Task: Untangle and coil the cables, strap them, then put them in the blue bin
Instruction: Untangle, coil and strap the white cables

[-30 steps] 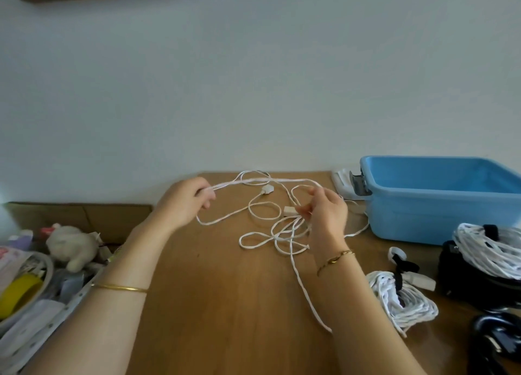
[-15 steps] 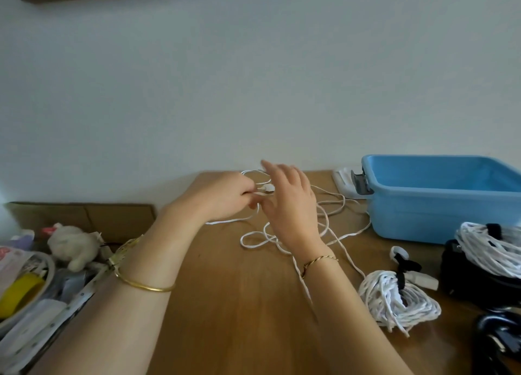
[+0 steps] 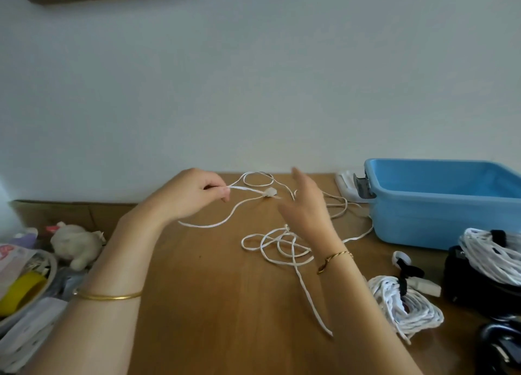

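Observation:
A thin white cable (image 3: 277,246) lies in loose tangled loops on the wooden table (image 3: 214,304). My left hand (image 3: 191,195) pinches a strand of it near the far edge, with a small white plug (image 3: 269,192) hanging just right of the fingers. My right hand (image 3: 306,205) hovers above the loops with fingers straight and holds nothing. The blue bin (image 3: 439,202) stands at the back right and looks empty. A coiled white cable with a black strap (image 3: 403,307) lies at the near right.
Another white coil (image 3: 490,253) rests on a black object at the right edge. A white adapter (image 3: 348,184) sits left of the bin. A cardboard box with a plush toy (image 3: 77,246) and yellow tape (image 3: 21,293) borders the table's left side.
My hands came together over the plug, then parted. My right hand let go of the cable and opened; my left hand keeps its pinch and has drawn back leftward.

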Action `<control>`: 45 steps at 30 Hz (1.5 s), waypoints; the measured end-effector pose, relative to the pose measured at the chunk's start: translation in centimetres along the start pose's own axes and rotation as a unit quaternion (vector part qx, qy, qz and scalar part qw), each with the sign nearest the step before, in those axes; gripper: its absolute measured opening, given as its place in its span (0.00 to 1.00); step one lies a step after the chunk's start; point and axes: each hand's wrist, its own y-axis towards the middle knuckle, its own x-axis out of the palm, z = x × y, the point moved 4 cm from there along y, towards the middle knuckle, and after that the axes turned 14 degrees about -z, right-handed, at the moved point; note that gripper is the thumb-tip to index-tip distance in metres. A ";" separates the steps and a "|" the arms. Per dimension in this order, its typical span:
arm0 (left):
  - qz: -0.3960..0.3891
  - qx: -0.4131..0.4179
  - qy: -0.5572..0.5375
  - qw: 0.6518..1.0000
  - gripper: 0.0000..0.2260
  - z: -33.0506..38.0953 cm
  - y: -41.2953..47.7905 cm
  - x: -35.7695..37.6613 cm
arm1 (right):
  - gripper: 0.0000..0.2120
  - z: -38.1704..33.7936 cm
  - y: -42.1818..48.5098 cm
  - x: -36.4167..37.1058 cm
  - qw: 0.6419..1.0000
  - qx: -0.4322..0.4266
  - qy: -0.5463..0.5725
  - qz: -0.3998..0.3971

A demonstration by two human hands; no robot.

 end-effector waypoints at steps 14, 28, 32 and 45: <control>-0.002 0.003 -0.139 0.990 0.11 -2.1 1.0 3.0 | 0.21 2.1 0.0 -0.8 0.993 0.061 0.008 0.098; 0.039 0.037 -0.229 0.972 0.10 -2.8 1.6 4.4 | 0.08 2.6 0.4 -1.2 0.962 0.043 0.231 0.139; 0.072 0.038 -0.210 0.974 0.08 -2.4 2.0 4.8 | 0.28 0.1 0.5 0.0 0.988 -0.071 -0.126 0.048; -0.031 0.087 -0.365 0.926 0.08 -0.9 2.7 6.3 | 0.05 -0.7 -0.4 -1.2 0.950 -0.104 0.230 0.181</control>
